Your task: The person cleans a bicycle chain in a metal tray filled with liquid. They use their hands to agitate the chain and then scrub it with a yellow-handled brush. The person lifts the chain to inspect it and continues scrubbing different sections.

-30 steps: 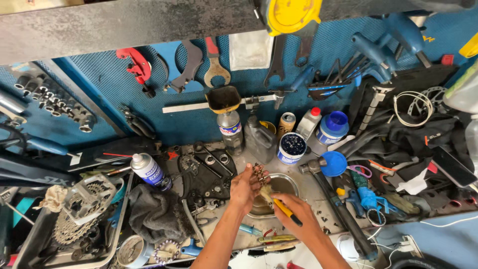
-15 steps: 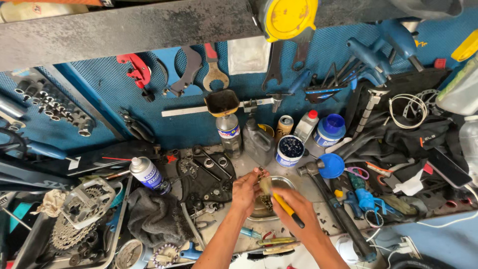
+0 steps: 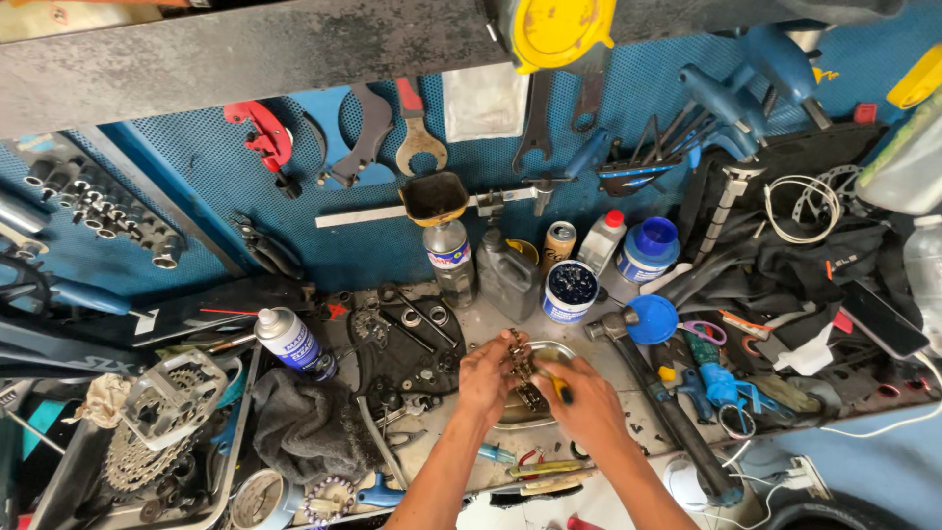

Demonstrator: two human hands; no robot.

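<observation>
My left hand [image 3: 486,376] and my right hand [image 3: 587,402] meet over a shallow metal bowl [image 3: 549,350] at the middle of a cluttered workbench. Between the fingers of both hands hangs a short greasy piece of bicycle chain [image 3: 520,365]. My right hand also grips a tool with a yellow handle [image 3: 562,388], most of it hidden in the fist. Both forearms come up from the lower edge of the view.
A hammer [image 3: 648,388] with a long black handle lies right of the bowl. Behind stand a spray can [image 3: 290,342], bottles [image 3: 448,259], an open blue tub [image 3: 569,291]. A dark rag [image 3: 309,427] and sprockets [image 3: 147,451] lie left. Wrenches hang on the blue pegboard [image 3: 294,196].
My right hand has drawn in toward the left one, so the yellow-handled tool is now mostly covered. The chain piece stays between both hands over the bowl.
</observation>
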